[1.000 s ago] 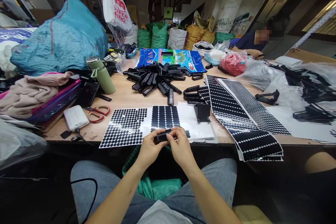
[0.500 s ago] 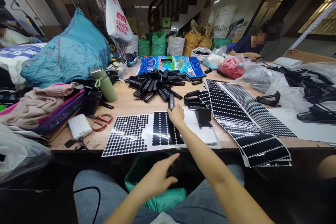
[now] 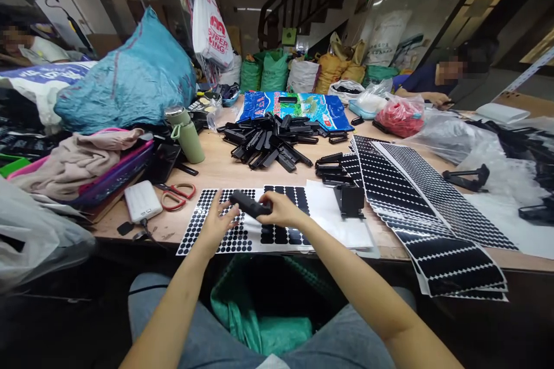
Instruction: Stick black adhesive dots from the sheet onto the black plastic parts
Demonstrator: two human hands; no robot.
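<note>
My right hand (image 3: 281, 212) grips a long black plastic part (image 3: 249, 204) above the sticker sheets at the table's near edge. Over the sheet of round black dot stickers (image 3: 203, 225) my left hand (image 3: 219, 220) hovers with fingers spread, its fingertips close to the part's left end. A second sheet with black oblong stickers (image 3: 289, 233) lies under my right hand. A pile of the same black parts (image 3: 268, 141) lies farther back in the middle of the wooden table (image 3: 216, 167).
Fanned sticker sheets (image 3: 415, 207) lie at right beside a small black stand (image 3: 350, 200). A green bottle (image 3: 187, 134), red scissors (image 3: 175, 195) and a white power bank (image 3: 142, 200) sit at left. A green bag (image 3: 259, 317) lies between my knees. Another person (image 3: 437, 78) sits at the far right.
My right hand took a black part near the pile and brought it back over the sticker sheets. My left hand rose from the green bag to the dot sheet.
</note>
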